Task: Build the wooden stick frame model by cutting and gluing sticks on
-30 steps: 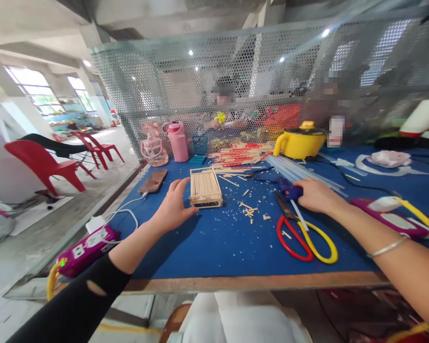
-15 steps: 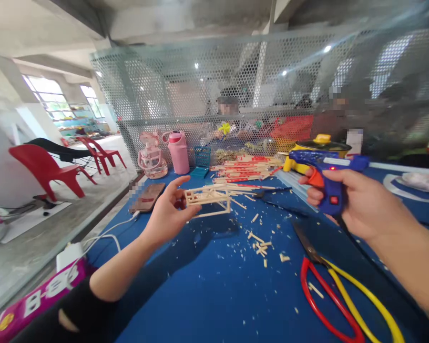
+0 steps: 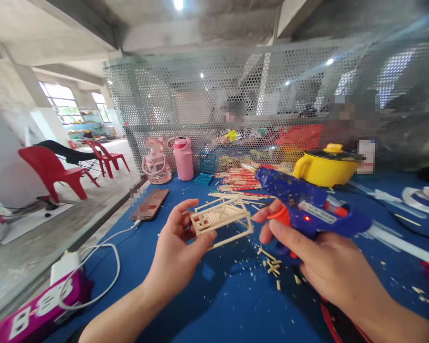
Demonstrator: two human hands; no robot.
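Between thumb and fingers, my left hand (image 3: 180,245) grips a small open frame of wooden sticks (image 3: 223,219) and holds it above the blue table. Wrapped round the handle of a blue glue gun (image 3: 296,200) is my right hand (image 3: 329,262), its fingers by the orange trigger. The gun's red light is lit, and a white glue stick (image 3: 403,243) sticks out of its back. Its nozzle points up and left, just beyond the frame's right end and apart from it. Scissors with red handles (image 3: 331,319) lie mostly hidden under my right arm.
Cut stick pieces (image 3: 271,267) litter the blue table (image 3: 200,305). Behind are red-marked sticks (image 3: 236,178), a yellow pot (image 3: 325,166), a pink bottle (image 3: 183,159) and a perforated metal screen (image 3: 186,95). A phone (image 3: 150,205) and purple power strip (image 3: 39,305) lie left. People sit beyond the screen.
My right hand has brought the glue gun left and nearer the stick frame. My left hand has shifted slightly right and tilted the frame. The view has moved, and my arm now covers most of the scissors.
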